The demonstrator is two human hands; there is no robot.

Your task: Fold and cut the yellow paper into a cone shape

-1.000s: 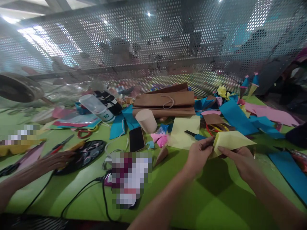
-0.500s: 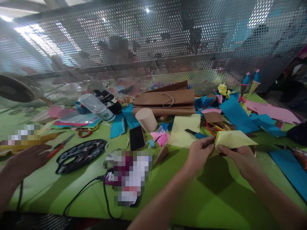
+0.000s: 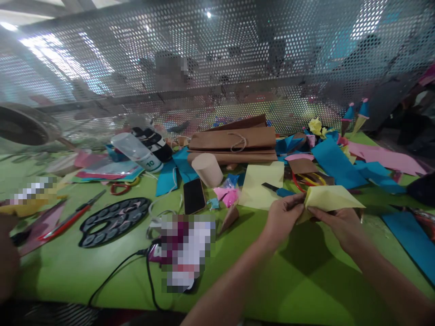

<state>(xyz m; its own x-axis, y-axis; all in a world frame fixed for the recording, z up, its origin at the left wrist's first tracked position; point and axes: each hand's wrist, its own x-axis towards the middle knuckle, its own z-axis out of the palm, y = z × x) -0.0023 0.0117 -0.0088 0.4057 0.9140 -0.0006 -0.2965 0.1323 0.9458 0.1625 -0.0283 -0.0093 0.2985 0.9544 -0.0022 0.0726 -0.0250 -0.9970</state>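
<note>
Between my two hands is a sheet of pale yellow paper (image 3: 335, 198), folded or rolled at its left end and raised over the green table. My left hand (image 3: 283, 217) pinches that left end with thumb and fingers. Close beside it, my right hand (image 3: 336, 224) grips the lower edge, its thumb pressed on the paper and its other fingers partly hidden behind. Left of the hands lies another yellow sheet (image 3: 260, 179), with a blue-handled tool (image 3: 283, 192) on it. A small brown paper cone (image 3: 229, 218) lies nearby on the table.
A dark palette (image 3: 117, 222), scissors (image 3: 73, 221), a black phone (image 3: 194, 196) and a cream cylinder (image 3: 207, 170) lie to the left. Folded brown paper (image 3: 234, 144) is at the back, before a perforated metal screen (image 3: 217, 59). Another person's hand (image 3: 8, 258) is at far left.
The other person's hand at far left has drawn back toward the frame edge, leaving the red-handled scissors on the table. My hands and the yellow paper have hardly moved.
</note>
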